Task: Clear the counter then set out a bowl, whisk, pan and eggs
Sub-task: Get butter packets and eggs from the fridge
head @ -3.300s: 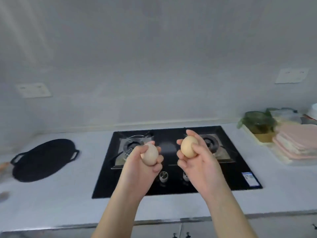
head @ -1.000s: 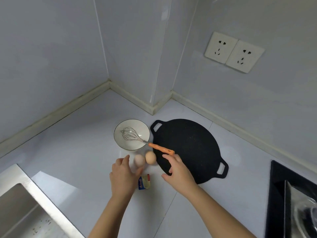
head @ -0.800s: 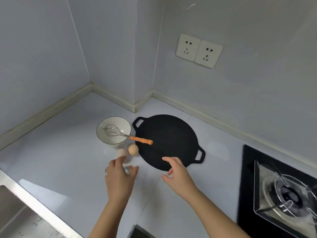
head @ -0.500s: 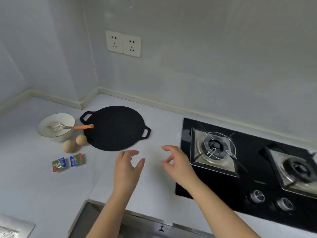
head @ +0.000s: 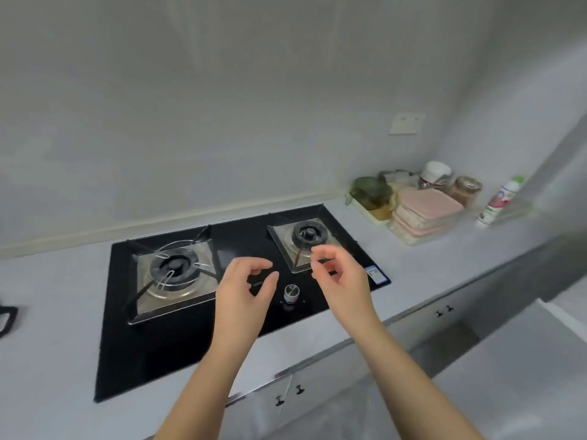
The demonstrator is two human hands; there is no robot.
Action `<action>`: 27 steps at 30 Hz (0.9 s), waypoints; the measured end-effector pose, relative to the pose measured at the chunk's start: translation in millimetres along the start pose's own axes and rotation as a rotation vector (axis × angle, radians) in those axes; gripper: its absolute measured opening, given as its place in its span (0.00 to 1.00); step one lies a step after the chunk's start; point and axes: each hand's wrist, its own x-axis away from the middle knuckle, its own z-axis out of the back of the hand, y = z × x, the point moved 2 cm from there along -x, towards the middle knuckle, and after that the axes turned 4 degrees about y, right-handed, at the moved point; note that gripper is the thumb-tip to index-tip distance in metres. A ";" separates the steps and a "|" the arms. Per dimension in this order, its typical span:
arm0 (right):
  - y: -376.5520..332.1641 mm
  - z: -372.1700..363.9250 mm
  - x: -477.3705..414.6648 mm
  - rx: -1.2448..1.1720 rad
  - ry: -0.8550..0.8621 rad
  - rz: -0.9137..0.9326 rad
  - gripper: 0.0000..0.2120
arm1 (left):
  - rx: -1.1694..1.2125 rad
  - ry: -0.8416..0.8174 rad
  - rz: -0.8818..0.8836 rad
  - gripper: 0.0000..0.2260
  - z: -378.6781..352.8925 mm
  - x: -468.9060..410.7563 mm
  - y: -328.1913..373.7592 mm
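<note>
Both of my hands hover over the black gas hob (head: 222,315) and hold nothing. My left hand (head: 244,290) is above the hob's middle, fingers loosely curled. My right hand (head: 341,277) is in front of the right burner (head: 306,235), fingers loosely curled too. Only one handle of the black pan (head: 7,317) shows at the far left edge. The bowl, the whisk and the eggs are out of view.
The left burner (head: 174,268) and a control knob (head: 291,292) lie near my hands. At the back right stand stacked pink-lidded containers (head: 424,214), a tray with a green dish (head: 371,193), jars (head: 467,188) and a spray bottle (head: 500,200). Cabinet doors (head: 443,311) run below the counter edge.
My view has swung right from the corner with the bowl, whisk, eggs and pan to the hob. Both hands, which set the eggs down earlier, came along empty.
</note>
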 end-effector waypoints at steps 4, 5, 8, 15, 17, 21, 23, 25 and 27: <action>30.1 87.8 -25.0 0.015 0.198 -0.054 0.08 | 0.080 -0.140 -0.084 0.09 -94.2 -25.1 43.6; 33.6 99.3 -29.6 0.031 0.217 -0.078 0.08 | 0.106 -0.154 -0.088 0.09 -108.1 -28.8 48.5; 61.1 169.5 -50.3 0.126 0.389 -0.112 0.11 | 0.202 -0.305 -0.158 0.08 -199.0 -40.3 73.9; 80.7 328.2 -59.2 0.260 0.788 -0.163 0.09 | 0.397 -0.654 -0.316 0.09 -363.6 -44.9 157.5; 83.3 372.1 -46.7 0.311 0.916 -0.176 0.10 | 0.438 -0.738 -0.379 0.08 -402.0 -34.7 185.7; 87.0 457.6 -21.1 0.345 1.148 -0.180 0.11 | 0.538 -0.865 -0.512 0.06 -474.5 -1.4 250.3; 83.6 491.4 -13.3 0.401 1.213 -0.159 0.12 | 0.586 -0.901 -0.550 0.06 -503.6 17.0 277.4; 79.9 520.3 -2.0 0.453 1.276 -0.130 0.13 | 0.646 -0.952 -0.570 0.06 -525.6 41.7 301.8; 73.9 545.1 6.5 0.492 1.325 -0.091 0.14 | 0.690 -1.007 -0.596 0.06 -546.0 63.9 323.0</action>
